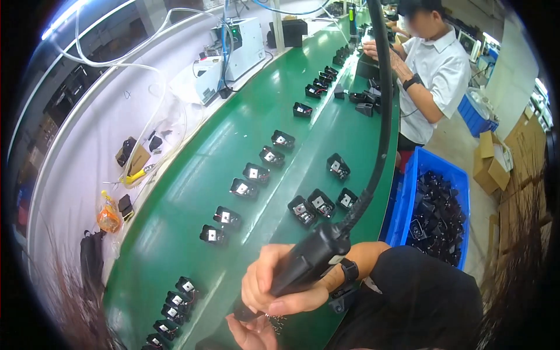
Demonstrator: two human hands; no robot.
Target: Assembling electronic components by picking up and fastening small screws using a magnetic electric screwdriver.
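Note:
My right hand is closed around a black electric screwdriver, tilted with its lower end pointing down and left. A thick black cord runs upward from its top end. Below, at the bottom edge, my left hand has its fingers curled at the screwdriver's tip; what they hold is hidden. Small silvery screws show right beside these fingers. Closest to my hands on the table are three open black housings with white parts inside. Another row of such housings lies to the left.
More housings line the long green table. A blue bin full of black parts stands at the right. A co-worker works at the far end. A grey machine and yellow-handled tool are along the left ledge.

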